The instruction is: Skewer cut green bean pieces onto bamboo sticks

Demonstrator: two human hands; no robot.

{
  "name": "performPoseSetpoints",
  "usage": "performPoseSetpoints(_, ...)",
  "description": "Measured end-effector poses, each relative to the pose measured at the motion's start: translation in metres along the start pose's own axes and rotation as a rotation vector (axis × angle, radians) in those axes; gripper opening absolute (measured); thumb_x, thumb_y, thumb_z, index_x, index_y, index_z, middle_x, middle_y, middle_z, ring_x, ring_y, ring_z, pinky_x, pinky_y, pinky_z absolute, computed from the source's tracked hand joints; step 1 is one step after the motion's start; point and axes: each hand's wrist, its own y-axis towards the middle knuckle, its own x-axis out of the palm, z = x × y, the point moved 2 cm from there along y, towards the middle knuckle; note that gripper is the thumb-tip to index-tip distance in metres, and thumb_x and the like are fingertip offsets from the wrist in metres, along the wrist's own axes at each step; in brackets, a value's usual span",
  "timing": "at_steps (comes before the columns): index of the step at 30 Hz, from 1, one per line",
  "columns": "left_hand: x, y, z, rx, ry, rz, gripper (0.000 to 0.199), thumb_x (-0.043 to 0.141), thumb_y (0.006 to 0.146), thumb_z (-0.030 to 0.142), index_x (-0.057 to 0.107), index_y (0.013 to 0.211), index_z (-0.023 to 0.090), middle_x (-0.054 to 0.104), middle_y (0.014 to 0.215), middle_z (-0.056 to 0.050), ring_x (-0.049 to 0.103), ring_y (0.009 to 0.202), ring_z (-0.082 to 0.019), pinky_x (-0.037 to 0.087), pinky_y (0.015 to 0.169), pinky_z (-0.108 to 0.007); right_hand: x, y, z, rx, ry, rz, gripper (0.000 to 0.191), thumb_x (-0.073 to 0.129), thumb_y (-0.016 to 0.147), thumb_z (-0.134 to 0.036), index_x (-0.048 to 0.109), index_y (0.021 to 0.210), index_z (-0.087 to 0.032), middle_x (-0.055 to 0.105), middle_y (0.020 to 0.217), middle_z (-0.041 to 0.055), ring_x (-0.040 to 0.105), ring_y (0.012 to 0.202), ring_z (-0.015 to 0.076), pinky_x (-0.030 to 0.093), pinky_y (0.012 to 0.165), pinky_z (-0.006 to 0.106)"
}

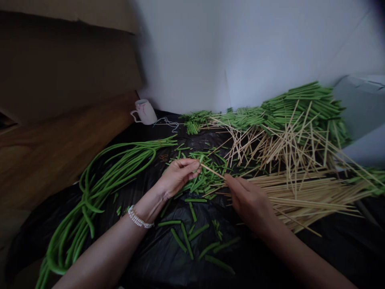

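Note:
My left hand (177, 176), with a beaded bracelet at the wrist, pinches a short piece of green long bean (201, 159) between thumb and fingertips. A thin wooden skewer (213, 171) runs from there to my right hand (248, 202), whose closed fingers grip its other end. The skewer's tip meets the bean piece; whether it has pierced it is hidden by my left fingers. Under both hands lies a loose pile of cut bean pieces (197, 184). Several more pieces (186, 240) are scattered nearer to me.
Long uncut beans (120, 160) lie coiled at the left. Bare skewers (303, 196) spread out at the right, others crisscrossed behind. Skewered bean rows (306, 104) are stacked along the white wall. A white mug (145, 112) stands at the back left. Black plastic sheeting (144, 257) covers the surface.

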Motion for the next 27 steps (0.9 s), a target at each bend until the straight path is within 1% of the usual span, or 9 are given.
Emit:
performPoseSetpoints(4, 0.002, -0.001, -0.001, -0.001, 0.008, 0.005, 0.021, 0.083, 0.06, 0.023, 0.073, 0.076, 0.012, 0.068, 0.071, -0.002, 0.06, 0.065, -0.008, 0.047, 0.067, -0.021, -0.005, 0.007, -0.003, 0.135, 0.28, -0.138, 0.027, 0.04, 0.092, -0.017, 0.065, 0.08, -0.017, 0.064, 0.066, 0.0024, 0.058, 0.061, 0.0141, 0.043, 0.059, 0.024)
performPoseSetpoints(6, 0.004, -0.002, -0.002, -0.016, 0.013, -0.004, 0.022, 0.084, 0.06, 0.023, 0.073, 0.075, 0.012, 0.068, 0.071, -0.002, 0.06, 0.065, -0.008, 0.047, 0.068, -0.021, -0.006, 0.012, -0.005, 0.247, 0.476, -0.25, 0.035, 0.041, 0.094, -0.025, 0.06, 0.065, -0.018, 0.059, 0.056, -0.0013, 0.053, 0.051, 0.0114, 0.04, 0.054, 0.022)
performPoseSetpoints(9, 0.005, -0.003, -0.006, -0.044, 0.01, -0.02, 0.021, 0.084, 0.059, 0.022, 0.073, 0.075, 0.012, 0.069, 0.073, -0.002, 0.062, 0.067, -0.009, 0.048, 0.067, -0.021, -0.005, 0.015, -0.006, 0.36, 0.661, -0.386, 0.042, 0.039, 0.095, -0.031, 0.058, 0.06, -0.018, 0.055, 0.05, -0.0035, 0.048, 0.046, 0.0099, 0.037, 0.049, 0.021)
performPoseSetpoints(13, 0.005, -0.003, -0.007, -0.029, 0.005, -0.023, 0.021, 0.084, 0.059, 0.022, 0.073, 0.074, 0.012, 0.069, 0.074, -0.002, 0.062, 0.068, -0.009, 0.048, 0.068, -0.021, -0.004, 0.013, -0.005, 0.252, 0.473, -0.267, 0.034, 0.042, 0.093, -0.023, 0.06, 0.065, -0.018, 0.059, 0.058, -0.0011, 0.054, 0.054, 0.0116, 0.041, 0.056, 0.022)
performPoseSetpoints(15, 0.006, -0.002, -0.007, -0.026, 0.012, -0.03, 0.021, 0.084, 0.06, 0.022, 0.073, 0.074, 0.012, 0.069, 0.073, -0.002, 0.062, 0.067, -0.009, 0.048, 0.068, -0.02, -0.004, 0.008, -0.005, 0.126, 0.257, -0.159, 0.026, 0.04, 0.092, -0.016, 0.065, 0.083, -0.017, 0.065, 0.071, 0.0031, 0.058, 0.063, 0.0141, 0.042, 0.061, 0.024)
performPoseSetpoints(17, 0.006, -0.003, -0.008, -0.027, 0.021, -0.043, 0.02, 0.083, 0.06, 0.023, 0.073, 0.073, 0.012, 0.068, 0.072, -0.002, 0.062, 0.066, -0.008, 0.048, 0.067, -0.02, -0.003, 0.002, -0.005, 0.017, 0.027, -0.077, 0.031, 0.037, 0.091, -0.01, 0.063, 0.107, -0.013, 0.067, 0.08, 0.0074, 0.059, 0.069, 0.0165, 0.043, 0.063, 0.026)
performPoseSetpoints(20, 0.008, -0.004, -0.009, -0.027, 0.024, -0.053, 0.02, 0.083, 0.061, 0.025, 0.073, 0.073, 0.013, 0.068, 0.073, -0.002, 0.062, 0.067, -0.009, 0.049, 0.066, -0.02, -0.003, -0.002, -0.007, -0.058, -0.129, -0.01, 0.037, 0.035, 0.089, -0.006, 0.059, 0.118, -0.011, 0.068, 0.082, 0.0089, 0.059, 0.068, 0.017, 0.042, 0.062, 0.027)
performPoseSetpoints(24, 0.01, -0.006, -0.01, -0.027, 0.034, -0.049, 0.022, 0.084, 0.059, 0.024, 0.073, 0.073, 0.013, 0.068, 0.072, -0.002, 0.062, 0.066, -0.009, 0.049, 0.065, -0.02, -0.007, 0.007, -0.01, 0.096, 0.226, -0.104, 0.026, 0.039, 0.092, -0.016, 0.064, 0.085, -0.018, 0.064, 0.068, 0.0024, 0.057, 0.059, 0.013, 0.041, 0.059, 0.023)
performPoseSetpoints(27, 0.012, -0.008, -0.01, -0.05, 0.041, -0.04, 0.023, 0.085, 0.057, 0.024, 0.073, 0.073, 0.012, 0.068, 0.072, -0.002, 0.062, 0.066, -0.009, 0.049, 0.065, -0.019, -0.006, 0.013, -0.011, 0.266, 0.526, -0.258, 0.037, 0.04, 0.095, -0.025, 0.058, 0.064, -0.019, 0.056, 0.053, -0.0032, 0.051, 0.048, 0.0102, 0.038, 0.053, 0.021)
